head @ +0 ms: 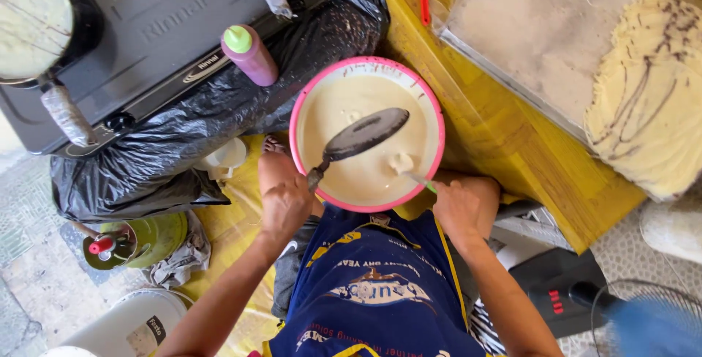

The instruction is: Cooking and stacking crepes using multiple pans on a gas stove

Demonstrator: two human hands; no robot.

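While our left hand (284, 200) grips the small dark pan (363, 135) over the pink batter bowl (367, 134) at frame centre, its long axis climbs up-right — our right hand (459, 209), closed on a green-handled ladle (408, 168), dips batter just below it.

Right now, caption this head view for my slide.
Left hand holds a small dark pan over a pink bowl of batter; right hand stirs.

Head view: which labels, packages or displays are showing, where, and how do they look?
White plastic bucket, bottom left: pale label with dark mark.
Grey gas stove, top left: oval silver badge on its front edge.
Black appliance, lower right: small red lit display.
Pink squeeze bottle, green cap: unlabelled.
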